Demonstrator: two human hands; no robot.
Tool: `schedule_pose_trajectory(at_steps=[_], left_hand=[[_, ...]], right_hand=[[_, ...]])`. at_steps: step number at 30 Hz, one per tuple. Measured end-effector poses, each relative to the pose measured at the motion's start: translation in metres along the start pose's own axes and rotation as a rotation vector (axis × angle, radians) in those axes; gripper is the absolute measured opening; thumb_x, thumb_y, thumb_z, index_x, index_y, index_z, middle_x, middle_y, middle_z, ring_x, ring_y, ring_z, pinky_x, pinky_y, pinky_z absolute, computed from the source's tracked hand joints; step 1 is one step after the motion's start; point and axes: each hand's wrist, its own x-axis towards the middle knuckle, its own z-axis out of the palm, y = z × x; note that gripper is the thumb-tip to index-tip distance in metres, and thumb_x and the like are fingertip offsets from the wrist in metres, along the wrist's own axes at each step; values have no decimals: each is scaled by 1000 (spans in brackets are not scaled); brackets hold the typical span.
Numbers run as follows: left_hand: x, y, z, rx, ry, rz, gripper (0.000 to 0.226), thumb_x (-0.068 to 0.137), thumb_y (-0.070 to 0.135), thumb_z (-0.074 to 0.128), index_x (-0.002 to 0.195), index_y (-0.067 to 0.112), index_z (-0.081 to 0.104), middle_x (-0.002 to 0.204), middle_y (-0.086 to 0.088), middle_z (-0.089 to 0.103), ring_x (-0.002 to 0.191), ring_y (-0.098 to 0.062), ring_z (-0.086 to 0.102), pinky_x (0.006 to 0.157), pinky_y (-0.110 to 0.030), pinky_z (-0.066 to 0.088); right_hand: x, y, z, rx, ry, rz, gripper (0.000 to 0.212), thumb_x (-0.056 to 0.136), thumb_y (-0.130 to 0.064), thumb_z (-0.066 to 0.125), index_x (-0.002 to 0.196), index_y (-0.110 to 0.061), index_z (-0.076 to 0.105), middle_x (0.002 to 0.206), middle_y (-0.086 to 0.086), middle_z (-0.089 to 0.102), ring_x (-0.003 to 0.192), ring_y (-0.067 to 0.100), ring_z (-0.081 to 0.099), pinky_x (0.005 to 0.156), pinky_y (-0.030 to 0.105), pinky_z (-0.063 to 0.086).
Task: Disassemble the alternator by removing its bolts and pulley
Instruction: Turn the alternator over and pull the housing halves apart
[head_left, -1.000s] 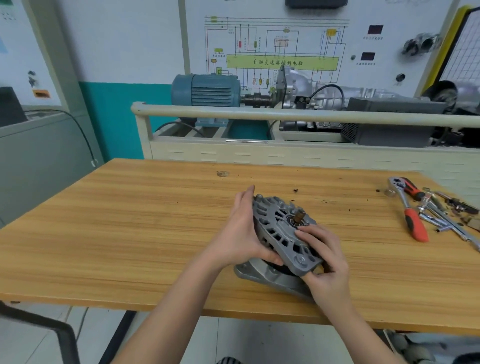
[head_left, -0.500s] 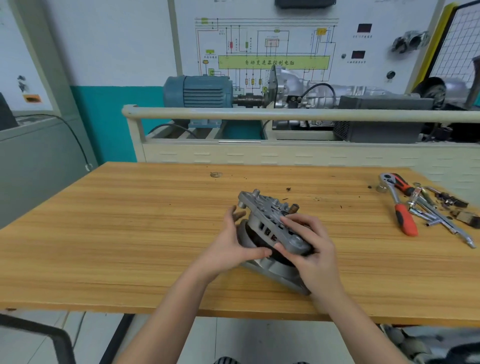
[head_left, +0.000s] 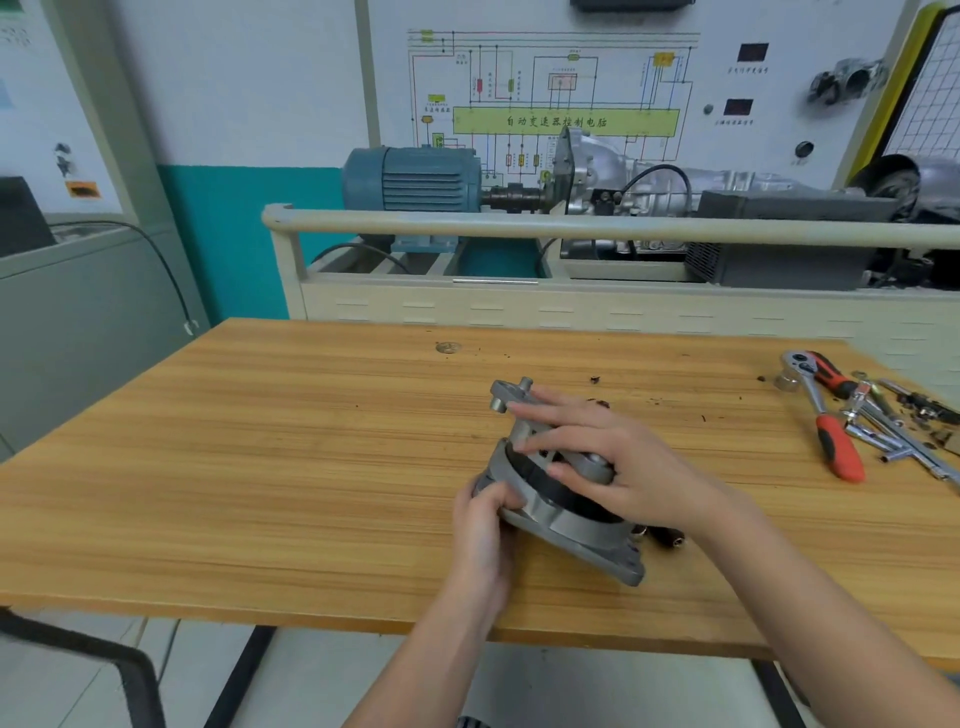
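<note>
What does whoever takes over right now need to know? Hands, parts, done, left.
Left hand: grips the lower rim of the alternator at its left edge.
Right hand: fingers spread over the top housing half, holding it.
Alternator: tilted on the wooden table, a gap open between its halves.
Ratchet wrench and loose sockets lie at the far right of the table.
Done: the housing is starting to part.
Left: pull the halves fully apart; pulley cannot be seen.
</note>
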Motion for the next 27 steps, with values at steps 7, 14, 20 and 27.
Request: schedule_pose_trajectory(at_steps=[7,14,20,27], left_hand=[[4,12,11,-279,-29,-33,46,54,-9,40,96,-9,59,83,-18,61,70,-28,60,66,-35,51],[6,32,12,-83,-17,34,37,70,-19,33,100,-5,50,79,-14,53,65,-23,53,51,-28,47],[-4,62,19,171,70,53,28,69,-13,45,92,4,45,75,-8,48,63,-18,49,36,-18,39],[5,95,26,492,27,17,30,74,-12,47,100,3,43,80,-10,45,63,-20,48,35,-18,40]], right_hand=[[12,-8,10,122,66,22,20,91,-26,62,81,-8,63,99,-7,65,136,10,42,103,42,44],[28,-16,16,182,262,105,20,88,-20,61,75,-5,62,89,-2,66,110,12,61,91,41,48],[42,-26,25,329,419,241,15,91,-19,57,76,-19,60,83,9,65,86,26,62,78,44,48],[48,-27,44,482,605,433,27,96,-23,56,76,-7,60,80,17,62,74,29,57,68,38,47]])
